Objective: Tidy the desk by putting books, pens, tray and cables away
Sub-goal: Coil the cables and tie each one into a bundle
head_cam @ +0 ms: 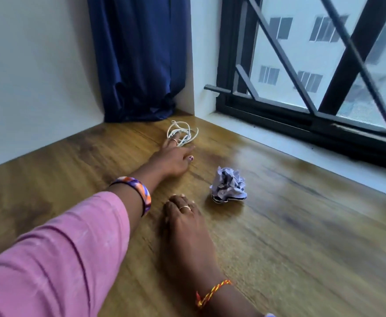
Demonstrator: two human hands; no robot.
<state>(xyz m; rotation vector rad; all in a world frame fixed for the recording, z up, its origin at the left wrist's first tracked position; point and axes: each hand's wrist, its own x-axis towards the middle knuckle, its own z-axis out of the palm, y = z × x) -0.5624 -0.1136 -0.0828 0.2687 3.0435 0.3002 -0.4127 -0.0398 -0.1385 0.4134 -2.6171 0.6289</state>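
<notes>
1. I judge the cable step is in hand: my left hand (172, 157) reaches the white cable (182, 133) near the curtain (139, 58), fingers extended, seemingly touching its coil.
2. Next, fingers must curl round the loops.
3. My right hand (184, 221) rests flat on the desk (301, 225).
4. Count: one cable, one crumpled paper (228, 185).

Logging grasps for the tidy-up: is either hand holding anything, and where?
Nothing is gripped yet. The left hand reaches into the white cable coil; the right hand rests flat on the desk.
</notes>
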